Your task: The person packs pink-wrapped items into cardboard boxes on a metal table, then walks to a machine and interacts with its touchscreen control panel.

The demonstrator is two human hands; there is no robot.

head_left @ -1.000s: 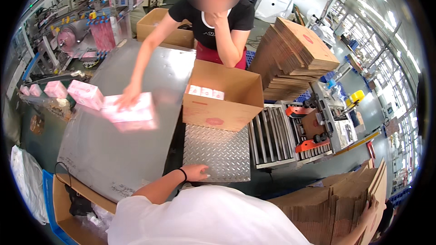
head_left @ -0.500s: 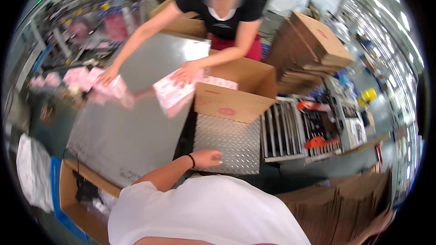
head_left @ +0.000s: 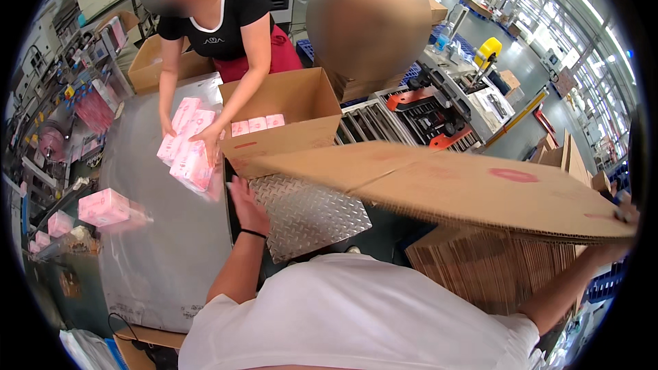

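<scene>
By the right edge of the grey metal surface [head_left: 164,253], the left hand [head_left: 249,207] points upward, fingers extended, beside the ridged plate [head_left: 312,223]. The right hand [head_left: 612,247], arm outstretched, grasps the flat carton [head_left: 439,179] at its right end; its left end overhangs the plate's far edge.

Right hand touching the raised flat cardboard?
Touching. Head view: the right hand grips the raised flat cardboard at its right end, fingers over the edge.
</scene>
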